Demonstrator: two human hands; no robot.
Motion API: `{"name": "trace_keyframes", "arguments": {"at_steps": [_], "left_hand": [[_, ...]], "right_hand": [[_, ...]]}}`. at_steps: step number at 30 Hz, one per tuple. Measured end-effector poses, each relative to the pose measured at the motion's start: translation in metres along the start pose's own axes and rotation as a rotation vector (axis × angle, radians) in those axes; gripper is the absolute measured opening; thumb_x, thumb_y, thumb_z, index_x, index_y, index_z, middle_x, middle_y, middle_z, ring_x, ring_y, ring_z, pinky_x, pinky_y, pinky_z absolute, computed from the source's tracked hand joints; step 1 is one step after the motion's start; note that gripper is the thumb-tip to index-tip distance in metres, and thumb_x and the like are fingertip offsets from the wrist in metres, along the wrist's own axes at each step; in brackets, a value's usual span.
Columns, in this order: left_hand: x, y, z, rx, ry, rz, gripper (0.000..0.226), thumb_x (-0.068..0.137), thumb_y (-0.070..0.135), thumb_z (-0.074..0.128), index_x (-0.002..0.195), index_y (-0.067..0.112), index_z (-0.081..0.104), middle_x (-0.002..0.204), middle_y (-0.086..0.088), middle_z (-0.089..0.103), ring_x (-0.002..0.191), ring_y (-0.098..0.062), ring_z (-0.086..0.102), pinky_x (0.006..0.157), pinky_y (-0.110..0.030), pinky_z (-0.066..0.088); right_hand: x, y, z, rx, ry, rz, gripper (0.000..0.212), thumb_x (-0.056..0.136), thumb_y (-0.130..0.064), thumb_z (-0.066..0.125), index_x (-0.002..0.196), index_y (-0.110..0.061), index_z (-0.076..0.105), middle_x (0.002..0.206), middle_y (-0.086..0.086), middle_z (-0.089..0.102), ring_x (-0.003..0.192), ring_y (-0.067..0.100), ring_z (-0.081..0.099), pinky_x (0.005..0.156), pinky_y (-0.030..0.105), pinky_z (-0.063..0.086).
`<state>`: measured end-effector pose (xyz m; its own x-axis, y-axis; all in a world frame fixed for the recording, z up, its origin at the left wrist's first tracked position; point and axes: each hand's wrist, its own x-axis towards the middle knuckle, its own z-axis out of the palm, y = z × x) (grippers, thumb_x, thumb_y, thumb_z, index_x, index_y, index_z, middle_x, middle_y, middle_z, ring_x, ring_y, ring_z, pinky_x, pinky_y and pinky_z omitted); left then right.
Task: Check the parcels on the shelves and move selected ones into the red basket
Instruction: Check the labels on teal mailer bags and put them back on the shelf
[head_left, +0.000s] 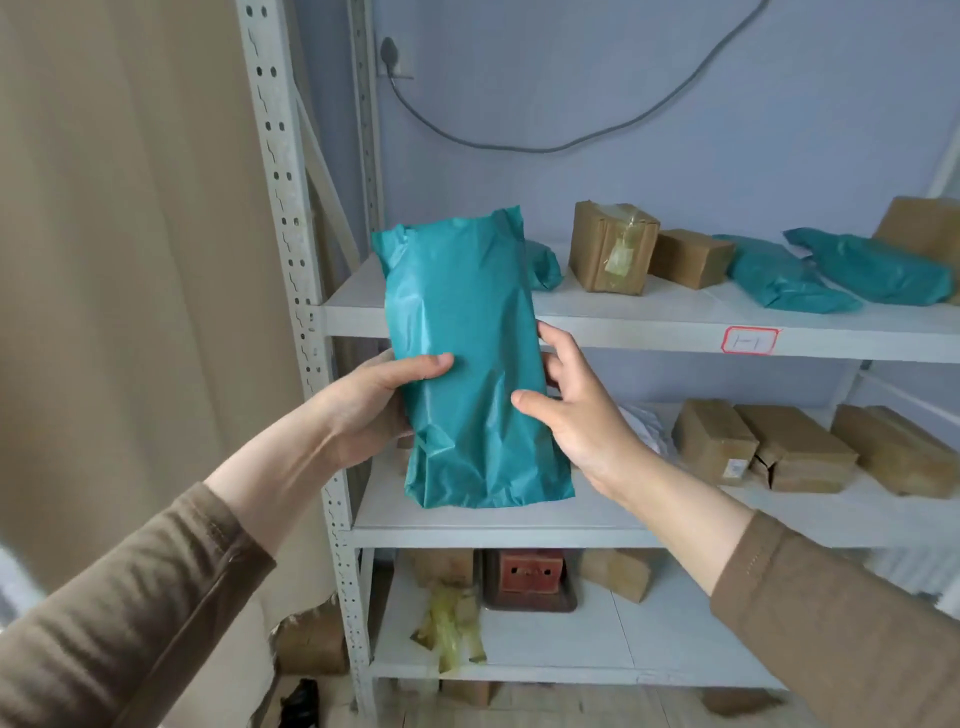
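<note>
Teal parcel (475, 364): upright before the shelves (623, 322), left hand (371, 402) and right hand (576, 410) gripping opposite edges.

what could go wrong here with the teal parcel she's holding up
The teal parcel is slick, crinkled plastic, held upright only at its sides by the left hand and right hand, so it might slip down. No red basket is in view, so moving it means turning away; its top could brush the upper shelf.
</note>
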<state>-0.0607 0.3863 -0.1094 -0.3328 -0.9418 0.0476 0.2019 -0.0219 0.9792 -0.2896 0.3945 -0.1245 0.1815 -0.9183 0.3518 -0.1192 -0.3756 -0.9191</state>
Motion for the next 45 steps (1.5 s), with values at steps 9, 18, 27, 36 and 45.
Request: {"name": "trace_keyframes", "arguments": {"at_steps": [9,18,27,36,45], "left_hand": [[-0.034,-0.032,0.024,0.567,0.076,0.484,0.074,0.076,0.015,0.091,0.139,0.023,0.054,0.127,-0.002,0.071,0.117,-0.024,0.070,0.097,-0.043,0.060],[-0.025,-0.051,0.002,1.742,0.012,1.322,0.040,0.102,0.013,0.067,0.140,0.013,0.055,0.134,-0.017,0.065,0.123,-0.038,0.063,0.101,-0.050,0.052],[-0.004,-0.082,-0.008,1.089,0.401,0.794,0.092,0.092,0.003,0.072,0.165,0.023,0.020,0.172,-0.007,0.020,0.160,-0.018,0.024,0.126,-0.054,0.029],[0.005,-0.085,0.039,-0.031,0.165,-0.020,0.092,0.074,0.057,0.086,0.149,0.036,0.036,0.141,0.009,0.065,0.126,-0.016,0.066,0.109,-0.041,0.052],[0.083,-0.008,-0.006,-0.028,0.475,0.193,0.079,0.085,0.022,0.087,0.142,0.023,0.033,0.132,0.002,0.064,0.114,-0.019,0.069,0.094,-0.036,0.059]], "right_hand": [[-0.043,0.000,-0.025,0.335,0.126,0.194,0.021,0.104,-0.018,0.049,0.103,-0.022,0.069,0.107,-0.001,0.074,0.114,0.021,0.062,0.105,0.042,0.045],[-0.051,0.014,-0.047,0.394,-0.347,0.520,0.072,0.093,-0.066,0.052,0.146,-0.017,0.058,0.146,0.013,0.062,0.137,0.032,0.057,0.118,0.046,0.040],[-0.034,0.030,-0.032,0.178,-0.128,0.343,0.079,0.071,-0.025,0.088,0.142,-0.027,0.052,0.129,0.003,0.074,0.118,0.027,0.071,0.105,0.048,0.055],[0.001,0.045,-0.007,0.053,0.075,0.160,0.093,0.060,-0.055,0.092,0.140,-0.037,0.050,0.129,-0.015,0.072,0.119,0.013,0.069,0.106,0.046,0.054],[0.101,0.015,0.004,0.095,-0.040,0.210,0.075,0.090,-0.033,0.078,0.154,-0.032,0.040,0.137,0.000,0.066,0.116,0.019,0.071,0.097,0.041,0.058]]}}
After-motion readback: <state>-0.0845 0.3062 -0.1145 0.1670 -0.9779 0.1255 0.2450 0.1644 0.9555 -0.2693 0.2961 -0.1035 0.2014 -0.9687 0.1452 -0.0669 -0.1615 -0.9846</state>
